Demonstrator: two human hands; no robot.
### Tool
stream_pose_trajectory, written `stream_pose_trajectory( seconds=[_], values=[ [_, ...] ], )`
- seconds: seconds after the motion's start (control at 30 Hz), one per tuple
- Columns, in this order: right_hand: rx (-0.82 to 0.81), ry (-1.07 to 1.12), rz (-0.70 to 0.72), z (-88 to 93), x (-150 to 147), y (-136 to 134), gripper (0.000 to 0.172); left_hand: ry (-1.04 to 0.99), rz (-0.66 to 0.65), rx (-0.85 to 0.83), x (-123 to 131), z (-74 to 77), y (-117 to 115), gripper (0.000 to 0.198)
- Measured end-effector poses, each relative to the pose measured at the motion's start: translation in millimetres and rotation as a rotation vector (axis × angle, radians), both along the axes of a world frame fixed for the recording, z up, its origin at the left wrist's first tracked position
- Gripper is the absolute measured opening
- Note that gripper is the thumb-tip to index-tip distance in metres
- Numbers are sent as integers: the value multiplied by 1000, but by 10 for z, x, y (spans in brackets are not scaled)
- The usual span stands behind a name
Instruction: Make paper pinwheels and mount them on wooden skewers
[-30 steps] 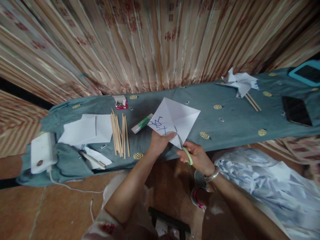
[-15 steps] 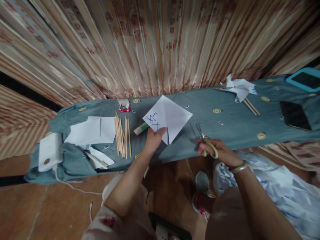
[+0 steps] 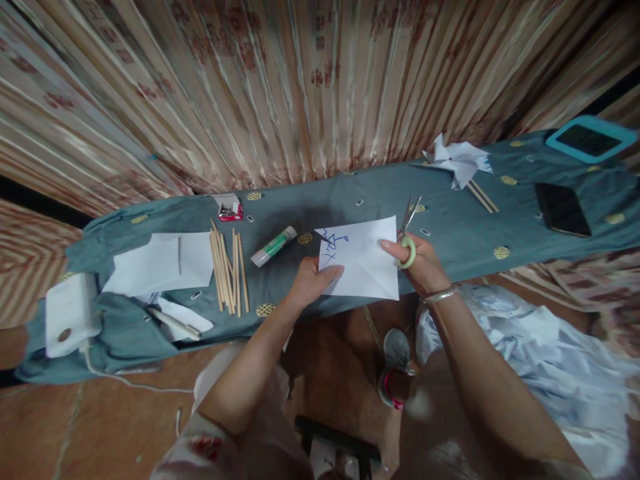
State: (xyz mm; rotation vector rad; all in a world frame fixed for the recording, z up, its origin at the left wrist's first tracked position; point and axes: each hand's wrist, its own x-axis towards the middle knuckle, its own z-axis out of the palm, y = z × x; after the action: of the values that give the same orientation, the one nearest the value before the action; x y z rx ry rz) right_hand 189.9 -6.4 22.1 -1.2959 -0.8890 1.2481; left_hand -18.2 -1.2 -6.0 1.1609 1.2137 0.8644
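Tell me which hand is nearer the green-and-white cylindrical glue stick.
Left. The left hand is right of the glue stick and nearer the person; the right hand is farther right, at the right edge of the white paper sheet.

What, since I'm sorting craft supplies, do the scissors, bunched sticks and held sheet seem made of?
Scissors: grey blades probably steel, faintly shiny; pale green handles likely plastic, evenly coloured. Sticks: apparently bare wood, matt and tan. Held sheet: most likely paper, matt white, thin at the edges.

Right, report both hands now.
Left hand: closed, holding the white paper.
Right hand: closed, holding the scissors, blades parted, thumb over the paper.
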Motion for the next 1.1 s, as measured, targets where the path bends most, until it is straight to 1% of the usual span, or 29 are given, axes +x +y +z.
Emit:
stream_pose_trajectory(
  seconds=[0.07, 0.2, 0.3, 0.4, 0.6, 0.7, 0.8, 0.93, 1.03, 1.1],
  values=[
    [1, 29, 1, -9, -30, 8, 32, 2, 3, -1, 6, 1, -2, 20],
    [-3, 76, -93, -35, -85, 16, 35, 1, 38, 3, 12, -8, -9, 19],
    [-8, 92, -151, -50, -102, 25, 32, -41, 51, 16, 17, -3, -13, 19],
    [17, 85, -217, -53, -90, 47, 28, -55, 63, 13, 23, 22, -12, 17],
    [36, 117, -364, 1, -14, 135, 29, -64, 48, 38, 23, 50, 12, 16],
    [27, 173, -396, 22, 16, 169, 29, -37, 51, 78, -1, 49, 26, 19],
    [57, 200, -406, 10, 56, 200, 30, -47, 82, 95, -38, 70, 44, 16],
    [87, 265, -430, -28, 135, 257, 27, -172, 189, 85, -53, 129, 51, 14],
    [99, 319, -423, -66, 156, 315, 24, -387, 279, -19, 10, 158, -14, 21],
    [97, 346, -401, -97, 122, 354, 23, -531, 272, -109, 96, 161, -94, 31]
  ],
)
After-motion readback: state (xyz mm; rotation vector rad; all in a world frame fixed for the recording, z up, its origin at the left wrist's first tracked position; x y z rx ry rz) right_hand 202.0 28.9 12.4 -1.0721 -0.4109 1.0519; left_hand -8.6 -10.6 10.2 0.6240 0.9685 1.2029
